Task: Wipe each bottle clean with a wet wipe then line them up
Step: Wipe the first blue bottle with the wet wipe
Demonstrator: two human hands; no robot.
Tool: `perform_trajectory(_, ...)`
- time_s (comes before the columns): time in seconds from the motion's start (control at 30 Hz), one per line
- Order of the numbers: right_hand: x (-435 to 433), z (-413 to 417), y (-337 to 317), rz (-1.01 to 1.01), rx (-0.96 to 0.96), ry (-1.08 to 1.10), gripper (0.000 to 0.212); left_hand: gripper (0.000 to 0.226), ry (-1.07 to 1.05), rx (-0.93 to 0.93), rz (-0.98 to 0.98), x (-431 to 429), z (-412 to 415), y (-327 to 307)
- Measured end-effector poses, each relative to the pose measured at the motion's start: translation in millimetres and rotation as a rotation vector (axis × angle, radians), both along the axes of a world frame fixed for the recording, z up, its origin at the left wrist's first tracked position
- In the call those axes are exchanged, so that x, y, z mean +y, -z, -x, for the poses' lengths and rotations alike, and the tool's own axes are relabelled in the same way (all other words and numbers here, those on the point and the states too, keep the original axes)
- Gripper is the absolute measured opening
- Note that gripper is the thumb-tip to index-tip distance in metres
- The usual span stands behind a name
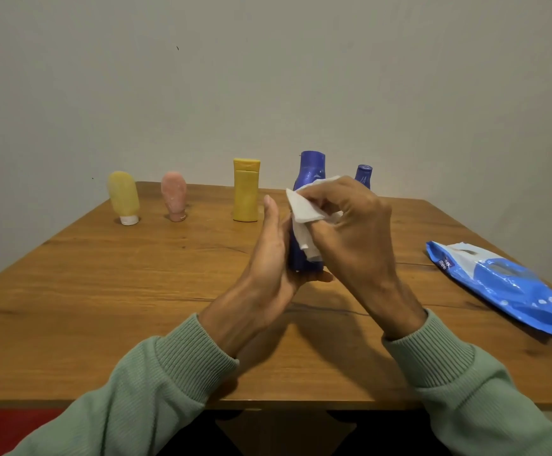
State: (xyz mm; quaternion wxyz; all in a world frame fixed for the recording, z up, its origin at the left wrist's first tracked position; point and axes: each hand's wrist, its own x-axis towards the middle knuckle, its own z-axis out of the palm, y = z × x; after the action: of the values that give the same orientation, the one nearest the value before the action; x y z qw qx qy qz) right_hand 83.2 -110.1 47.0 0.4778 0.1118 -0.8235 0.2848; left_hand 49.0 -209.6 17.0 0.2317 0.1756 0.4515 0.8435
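Lettering at one spot only: the blue wet-wipe pack, lying flat at the right side of the table. Near the pack's far left corner sits a small dark patch with white letters, turned sideways from where I stand. One line reads roughly "mee". A second line beside it is too small and blurred to make out. No full brand name can be read.
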Motion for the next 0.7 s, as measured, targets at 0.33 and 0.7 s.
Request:
perform_trajectory(0.33,4,-14,13,-0.028,-0.089,-0.133,0.023,0.076,-0.012,-0.001,0.039,-3,2,-1)
perform_trajectory(0.7,7,-18,16,0.030,-0.207,-0.238,0.027,0.077,-0.022,0.009,0.035,-7,6,-3)
